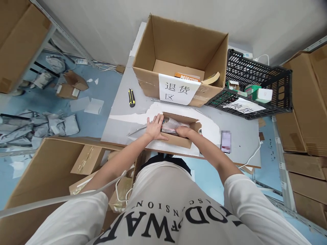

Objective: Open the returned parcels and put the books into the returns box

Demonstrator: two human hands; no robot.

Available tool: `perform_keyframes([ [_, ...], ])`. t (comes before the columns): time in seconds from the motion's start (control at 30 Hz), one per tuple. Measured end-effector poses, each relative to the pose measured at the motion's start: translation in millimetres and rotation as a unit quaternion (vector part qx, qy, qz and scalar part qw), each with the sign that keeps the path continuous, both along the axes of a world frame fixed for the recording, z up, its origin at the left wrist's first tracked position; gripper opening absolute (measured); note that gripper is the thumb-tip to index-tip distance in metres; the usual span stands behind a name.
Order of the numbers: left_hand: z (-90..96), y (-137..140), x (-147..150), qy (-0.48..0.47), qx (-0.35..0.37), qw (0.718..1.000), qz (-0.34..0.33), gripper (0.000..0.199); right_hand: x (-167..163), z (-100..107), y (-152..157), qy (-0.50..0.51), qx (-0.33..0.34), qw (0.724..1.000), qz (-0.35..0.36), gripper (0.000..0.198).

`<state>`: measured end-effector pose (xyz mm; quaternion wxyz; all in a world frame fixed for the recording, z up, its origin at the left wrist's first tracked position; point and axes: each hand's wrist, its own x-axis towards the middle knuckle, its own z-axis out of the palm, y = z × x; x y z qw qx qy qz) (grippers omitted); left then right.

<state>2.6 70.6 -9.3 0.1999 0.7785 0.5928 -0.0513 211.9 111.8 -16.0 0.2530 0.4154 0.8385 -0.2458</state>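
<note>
A small open cardboard box (177,140) lies on the table in front of me, its flaps standing up. Inside it is an item wrapped in clear plastic (170,125), whose kind I cannot make out. My left hand (154,128) presses on the box's left end, fingers stretched and apart. My right hand (183,131) reaches into the box with curled fingers on the wrapped item; its fingertips are partly hidden. Torn white paper (153,110) lies under the box. A yellow and black box cutter (131,98) rests on the table, beyond my left hand.
At the back stands a large cardboard box (145,80) with a paper label and a few items inside. Right of it is a black plastic crate (281,98) holding small boxes. A phone (226,141) lies at the table's right. A big open carton (33,180) stands at lower left.
</note>
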Motion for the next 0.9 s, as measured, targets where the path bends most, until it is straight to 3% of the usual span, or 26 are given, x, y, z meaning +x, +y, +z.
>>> perform_keyframes([
  [0.27, 5.0, 10.5, 13.7, -0.011, -0.017, 0.996, 0.089, 0.135, 23.8, 81.2, 1.9, -0.017, 0.104, 0.993, 0.053, 0.034],
  [0.43, 13.9, 21.3, 22.0, -0.011, -0.057, 0.99, 0.128, 0.142, 44.6, 136.4, -15.7, 0.005, 0.21, 0.978, -0.019, 0.033],
  [0.57, 41.4, 14.9, 22.1, -0.054, -0.044, 0.981, 0.18, 0.138, 63.1, 175.0, -28.3, 0.028, 0.277, 0.953, -0.119, 0.031],
  [0.7, 91.0, -19.0, 21.7, -0.191, -0.007, 0.962, 0.197, 0.101, 70.6, 205.9, -45.4, 0.031, 0.326, 0.925, -0.194, 0.028],
  [0.77, 114.2, -38.8, 32.5, -0.352, -0.056, 0.921, 0.156, 0.077, 62.3, 214.8, -56.6, 0.024, 0.348, 0.911, -0.223, 0.028],
  [0.8, 123.2, -46.9, 41.9, -0.451, -0.09, 0.878, 0.131, 0.075, 54.2, 216.7, -62.8, 0.019, 0.354, 0.905, -0.233, 0.028],
  [0.9, 137.8, -61.2, 77.8, -0.683, -0.163, 0.702, 0.119, 0.079, 18.2, 211.6, -83.8, 0.016, 0.349, 0.907, -0.234, 0.027],
])
